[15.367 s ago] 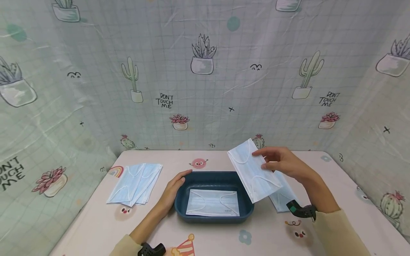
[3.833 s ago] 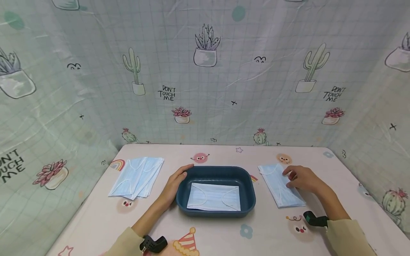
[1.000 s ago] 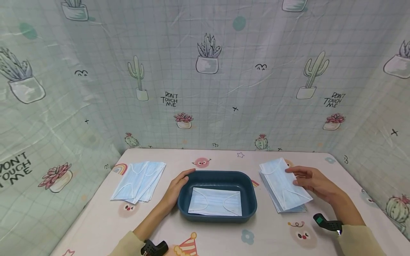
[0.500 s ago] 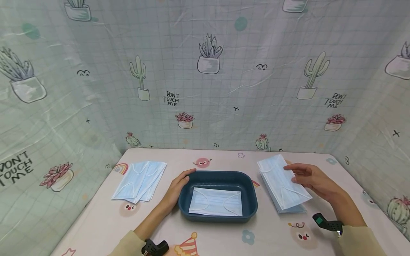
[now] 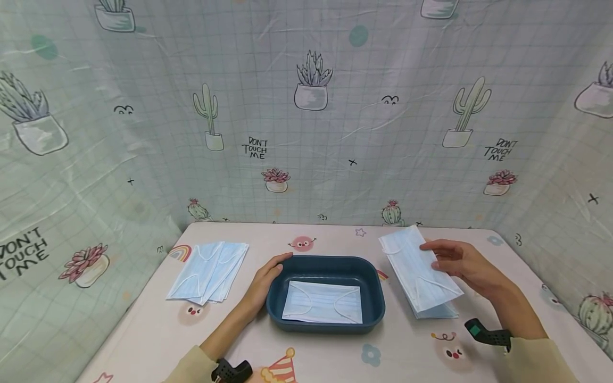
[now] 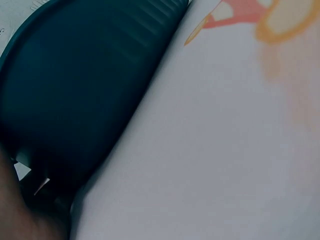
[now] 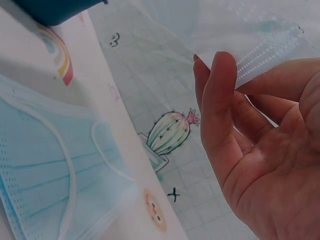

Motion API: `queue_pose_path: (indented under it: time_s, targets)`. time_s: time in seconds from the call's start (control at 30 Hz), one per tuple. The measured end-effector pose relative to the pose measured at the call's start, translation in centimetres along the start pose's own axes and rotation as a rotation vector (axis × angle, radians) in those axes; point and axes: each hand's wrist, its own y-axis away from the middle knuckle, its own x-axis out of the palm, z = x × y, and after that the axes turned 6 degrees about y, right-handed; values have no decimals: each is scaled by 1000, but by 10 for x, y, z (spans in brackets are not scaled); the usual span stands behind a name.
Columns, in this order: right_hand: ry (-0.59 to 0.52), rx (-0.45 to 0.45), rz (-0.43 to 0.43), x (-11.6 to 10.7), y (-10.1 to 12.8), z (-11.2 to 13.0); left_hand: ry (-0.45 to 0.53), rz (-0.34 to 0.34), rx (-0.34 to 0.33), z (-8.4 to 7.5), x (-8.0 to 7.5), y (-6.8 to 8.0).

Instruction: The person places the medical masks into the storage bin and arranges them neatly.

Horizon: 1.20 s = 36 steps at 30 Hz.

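Note:
My right hand (image 5: 471,266) pinches the right long edge of a light-blue face mask (image 5: 416,268) between thumb and fingers. That mask is raised and tilted over more masks (image 5: 445,311), mostly hidden beneath it in the head view. The right wrist view shows the lower masks (image 7: 50,165) with white ear loops. My left hand (image 5: 261,282) holds the far left corner of a dark blue plastic box (image 5: 325,328), its fingers curved along the rim. Inside the box, a mask (image 5: 323,303) lies flat and crosswise on its floor.
Several overlapping masks (image 5: 208,271) lie fanned at the left of the table. The tabletop (image 5: 325,361) has a pale pink cover with cartoon prints. A patterned curtain (image 5: 354,127) stands behind and at both sides.
My right hand, pinching the mask, has lifted it higher and shifted it slightly left off the lower masks. The left hand and the box have stayed in place.

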Motion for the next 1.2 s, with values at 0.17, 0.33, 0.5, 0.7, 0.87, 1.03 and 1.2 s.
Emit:
queue_pose_path:
  time_s: [0.17,0.33,0.5,0.7,0.87,1.03,1.2]
  targets:
    - [18,-4,-4,3,0,8,-1,1,-2,-1,1,1]
    - [18,-7,-5,6,0,14,7,1,-5,-2,1,1]
    - [29,-17,-9,9,-1,18,3,6,-12,-3,1,1]
    - [36,-32,-12,14,-3,21,6,7,-7,-3,2,1]
    - [29,-29,-19,14,-1,25,6,17,-2,-3,5,-3]
    - [42,-60,-32,16,-1,32,3,29,3,-3,5,-5]
    - [33,-90,-12,20,-5,39,11,4,-10,-2,5,-3]
